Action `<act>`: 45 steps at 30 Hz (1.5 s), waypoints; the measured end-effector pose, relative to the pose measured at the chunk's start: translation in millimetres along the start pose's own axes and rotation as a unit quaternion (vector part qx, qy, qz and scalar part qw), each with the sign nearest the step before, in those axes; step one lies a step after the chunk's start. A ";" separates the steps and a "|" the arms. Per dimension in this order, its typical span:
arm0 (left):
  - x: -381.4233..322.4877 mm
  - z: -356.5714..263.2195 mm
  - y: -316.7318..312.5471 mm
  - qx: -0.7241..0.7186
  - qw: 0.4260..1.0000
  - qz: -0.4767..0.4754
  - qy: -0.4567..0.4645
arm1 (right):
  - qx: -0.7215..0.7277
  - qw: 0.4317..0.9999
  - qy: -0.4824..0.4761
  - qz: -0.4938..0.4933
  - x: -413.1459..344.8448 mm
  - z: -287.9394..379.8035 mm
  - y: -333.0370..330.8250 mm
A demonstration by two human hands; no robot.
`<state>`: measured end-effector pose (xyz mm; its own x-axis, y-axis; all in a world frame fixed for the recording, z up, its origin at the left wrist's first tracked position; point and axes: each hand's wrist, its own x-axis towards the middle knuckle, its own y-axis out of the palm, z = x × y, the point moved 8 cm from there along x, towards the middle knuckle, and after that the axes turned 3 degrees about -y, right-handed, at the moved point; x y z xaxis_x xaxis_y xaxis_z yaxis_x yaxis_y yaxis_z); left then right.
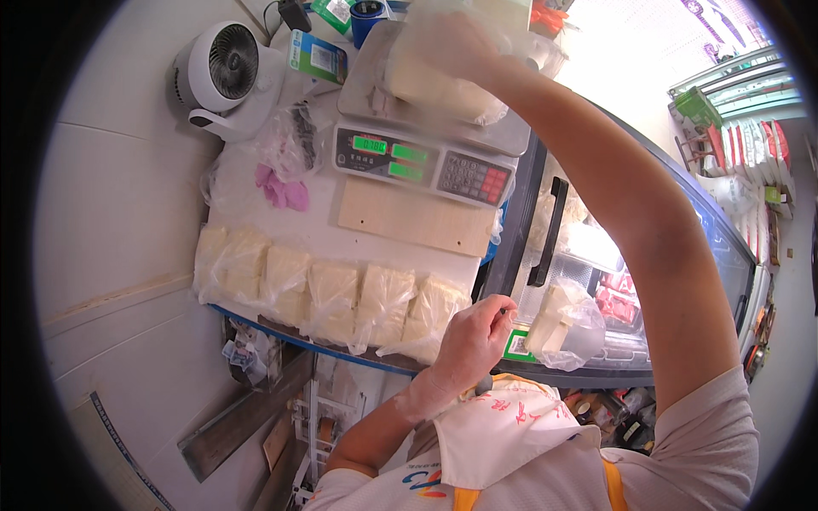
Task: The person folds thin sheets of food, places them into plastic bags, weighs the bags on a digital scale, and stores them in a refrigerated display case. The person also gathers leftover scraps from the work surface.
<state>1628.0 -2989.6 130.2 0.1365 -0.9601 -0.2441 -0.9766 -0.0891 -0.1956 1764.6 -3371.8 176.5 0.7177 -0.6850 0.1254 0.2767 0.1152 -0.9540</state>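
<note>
My right hand (457, 48) is blurred over a plastic-wrapped pale stack (434, 92) on the steel pan of a digital scale (422, 163). Clear plastic veils its fingers, so their grip is hard to make out. The scale's green displays are lit. Low in front of my chest, my left hand (473, 332) is curled closed with nothing visible in it. Left of it, on the white counter (313, 230), runs a row of clear plastic bags (332, 300) with cream-coloured stacks that look like dough wrappers.
Against the wall stands a white fan (223, 70). A wooden board (412, 217) lies before the scale. To the right is a glass-topped display case with a black handle (549, 233); another bagged pale stack (559, 322) rests on its near edge. A pink cloth (282, 188) lies left.
</note>
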 end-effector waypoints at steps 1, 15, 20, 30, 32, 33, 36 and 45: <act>-0.1 -0.6 0.0 0.000 1.000 0.002 -0.001 | -0.001 1.000 -0.004 0.000 1.0 -0.4 2.5; 0.6 8.7 7.4 -0.240 0.961 0.075 -0.115 | 0.066 0.985 -0.061 -0.147 -107.0 36.2 -172.7; 21.1 -31.6 1.4 -0.665 0.724 0.165 -0.085 | 0.064 0.977 -0.152 -0.134 -239.8 94.4 -177.9; -5.8 -5.5 -11.9 -0.638 0.751 0.099 -0.141 | 0.139 0.962 -0.232 0.023 -381.1 145.5 -82.5; -10.2 -0.3 -9.1 -0.632 0.755 0.092 -0.150 | 0.168 0.956 -0.229 0.073 -383.9 144.1 -85.1; -11.9 0.1 -9.9 -0.589 0.792 0.088 -0.138 | 0.185 0.952 -0.221 0.107 -384.3 142.7 -84.8; -21.9 -0.3 -6.2 -0.488 0.857 0.096 -0.136 | 0.287 0.954 -0.082 -0.002 -374.2 110.3 -106.3; -60.7 -5.1 56.4 -0.490 0.804 0.241 -0.236 | 0.388 0.885 0.072 0.248 -440.7 72.4 -57.4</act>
<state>1563.8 -2937.7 138.8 -0.4759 -0.7583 -0.4455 -0.5651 -0.1245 0.8156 1478.6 -3024.5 195.8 0.8004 -0.4893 -0.3463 0.3454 0.8486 -0.4008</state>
